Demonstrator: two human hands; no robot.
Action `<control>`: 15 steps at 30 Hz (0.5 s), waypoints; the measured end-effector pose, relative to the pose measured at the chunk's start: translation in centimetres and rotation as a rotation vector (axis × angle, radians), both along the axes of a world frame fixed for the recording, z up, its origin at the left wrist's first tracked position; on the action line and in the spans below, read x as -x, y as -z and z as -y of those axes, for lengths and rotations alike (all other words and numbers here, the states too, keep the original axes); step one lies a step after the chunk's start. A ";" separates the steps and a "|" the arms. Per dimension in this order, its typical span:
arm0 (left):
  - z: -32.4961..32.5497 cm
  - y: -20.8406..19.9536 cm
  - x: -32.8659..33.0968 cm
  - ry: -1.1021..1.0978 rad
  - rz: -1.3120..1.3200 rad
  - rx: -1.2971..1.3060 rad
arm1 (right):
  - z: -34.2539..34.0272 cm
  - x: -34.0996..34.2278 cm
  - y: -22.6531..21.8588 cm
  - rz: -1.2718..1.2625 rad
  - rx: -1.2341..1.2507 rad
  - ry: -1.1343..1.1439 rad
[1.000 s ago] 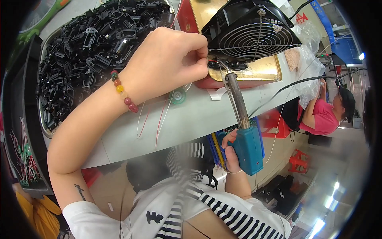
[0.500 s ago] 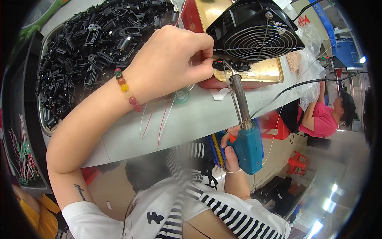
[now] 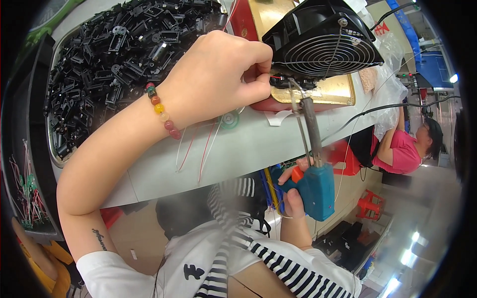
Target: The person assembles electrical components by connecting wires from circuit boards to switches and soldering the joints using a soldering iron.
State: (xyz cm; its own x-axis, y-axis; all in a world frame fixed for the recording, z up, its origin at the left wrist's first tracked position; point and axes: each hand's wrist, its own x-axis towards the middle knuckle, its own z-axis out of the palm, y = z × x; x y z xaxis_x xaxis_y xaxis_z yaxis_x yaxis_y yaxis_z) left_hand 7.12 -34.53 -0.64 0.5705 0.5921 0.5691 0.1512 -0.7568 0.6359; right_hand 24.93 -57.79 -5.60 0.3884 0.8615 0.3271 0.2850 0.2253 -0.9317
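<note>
My left hand (image 3: 223, 74) is closed in a pinch at the near-left edge of a gold-topped red tin (image 3: 335, 92). A thin red wire (image 3: 275, 77) shows at its fingertips, reaching a small black plastic part (image 3: 307, 84) on the tin. My right hand (image 3: 294, 198) grips a teal soldering gun (image 3: 319, 193) with an orange trigger. The gun points upward, and its bent tip is just by the black part; whether they touch I cannot tell. Red and white wires (image 3: 206, 154) hang below my left wrist over the table.
A metal tray heaped with black plastic parts (image 3: 117, 74) fills the left. A black fan with a wire guard (image 3: 330, 54) stands on the tin. Near my left wrist lies a green reel (image 3: 229, 119). A black bin (image 3: 30, 198) holds wired boards. Another person in pink (image 3: 400, 149) sits at the right.
The soldering gun has shifted slightly right and down, its tip drawing back a little toward me. My left hand keeps its pinch. A faint haze hangs near the gun.
</note>
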 end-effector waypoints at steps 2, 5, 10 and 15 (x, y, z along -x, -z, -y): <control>0.0 0.0 0.0 -0.008 -0.007 -0.007 | 0.2 -0.1 0.1 -0.044 0.010 -0.025; 0.0 0.0 -0.1 -0.010 -0.006 -0.013 | 0.6 -0.4 0.1 -0.042 0.045 -0.036; 0.0 0.0 0.0 -0.001 0.005 -0.012 | 0.7 -0.6 0.3 0.040 0.041 -0.009; 0.0 0.0 0.0 -0.004 -0.004 -0.007 | 0.4 -0.3 -0.1 0.137 0.074 0.042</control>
